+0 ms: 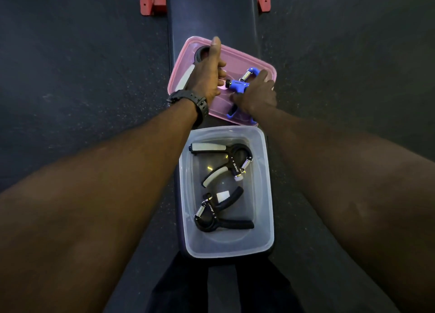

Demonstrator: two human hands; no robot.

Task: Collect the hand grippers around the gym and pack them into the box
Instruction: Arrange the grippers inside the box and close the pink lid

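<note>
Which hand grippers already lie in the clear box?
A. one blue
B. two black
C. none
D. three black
B: two black hand grippers lie in the clear box; the blue hand gripper is on the pink lid under the right hand.

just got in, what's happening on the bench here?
A person is packing hand grippers. Two black ones already lie in the clear box on the bench. Beyond it sits a pink lid. The right hand has its grip on a blue gripper over the lid. The left hand, wearing a watch, holds a grey-and-black one there.
</note>
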